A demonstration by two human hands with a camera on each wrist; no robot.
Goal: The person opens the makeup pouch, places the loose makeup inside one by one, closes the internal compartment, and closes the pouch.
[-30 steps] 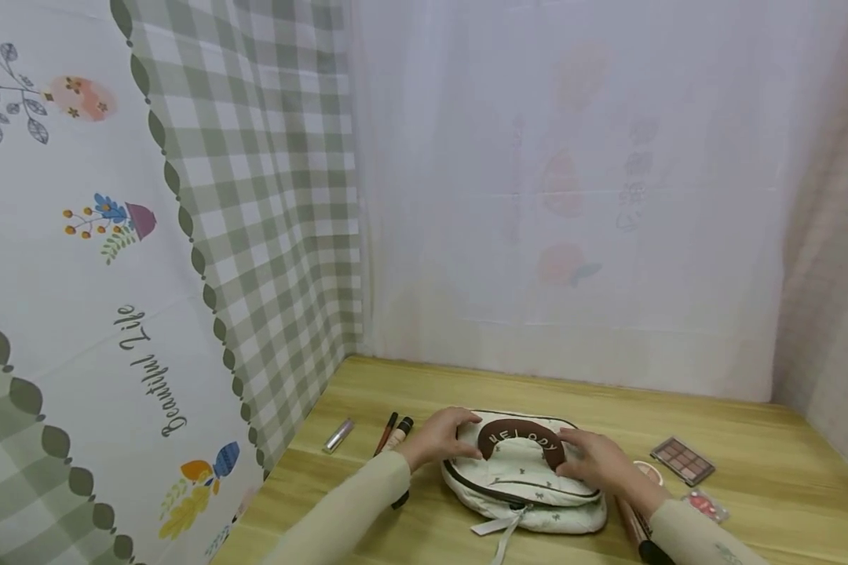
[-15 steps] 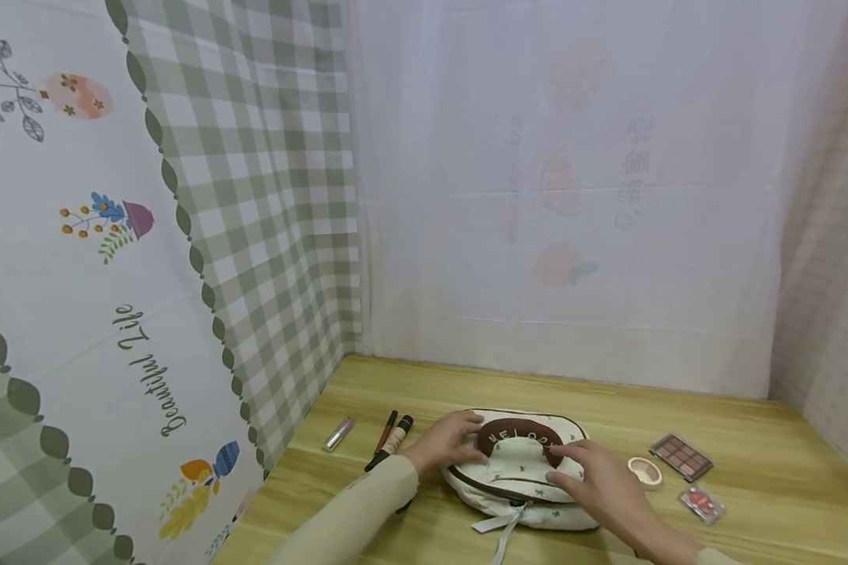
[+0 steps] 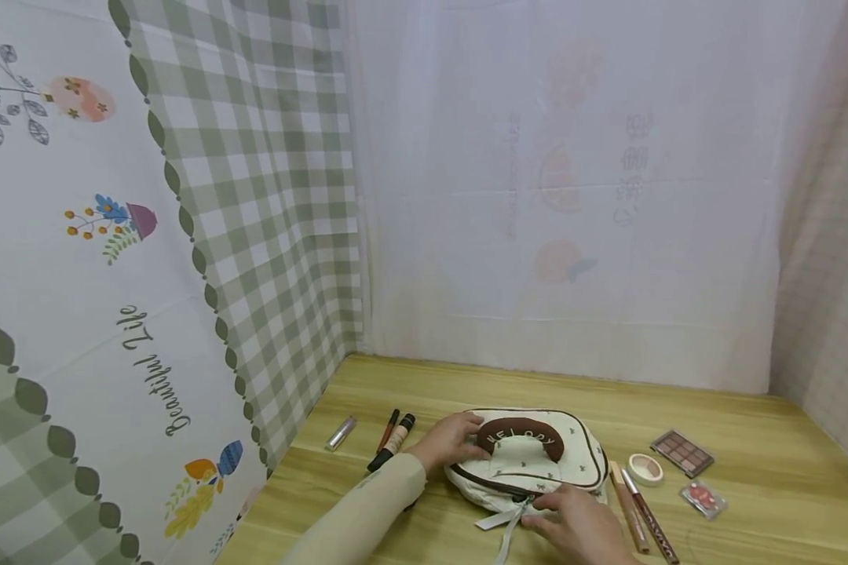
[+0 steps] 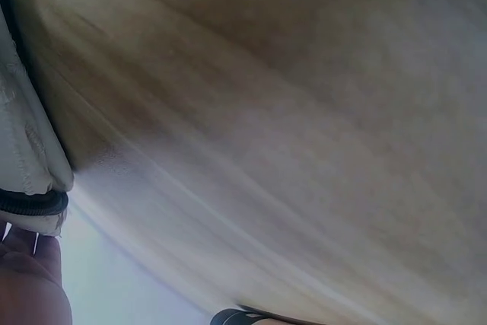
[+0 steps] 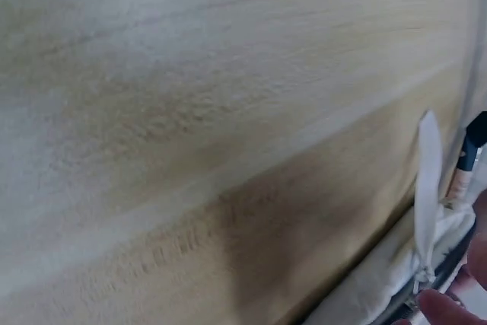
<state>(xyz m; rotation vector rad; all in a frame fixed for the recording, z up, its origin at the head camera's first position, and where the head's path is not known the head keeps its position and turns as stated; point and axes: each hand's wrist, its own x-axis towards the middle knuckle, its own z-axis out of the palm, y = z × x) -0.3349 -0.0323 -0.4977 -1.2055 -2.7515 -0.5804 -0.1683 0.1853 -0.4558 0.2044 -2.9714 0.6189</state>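
Note:
A white, quilted cosmetic bag with dark piping and a brown arched patch lettered "MELODY" lies flat on the table. My left hand rests on its left corner, thumb and fingers spread on the top beside the patch. My right hand is at the front edge, thumb and forefinger apart beside the zip pull with its white ribbon. In the right wrist view, fingertips are right at the knot of the ribbon. The left wrist view catches only the bag's edge and part of the left hand.
Left of the bag lie a silver tube, a thin red pencil and a black-ended tube. To the right are two slim sticks, a round compact, an eyeshadow palette and a small clear case.
My right hand has left the right side of the bag's top and moved down to the front edge by the zip pull. The left hand stays on the left corner.

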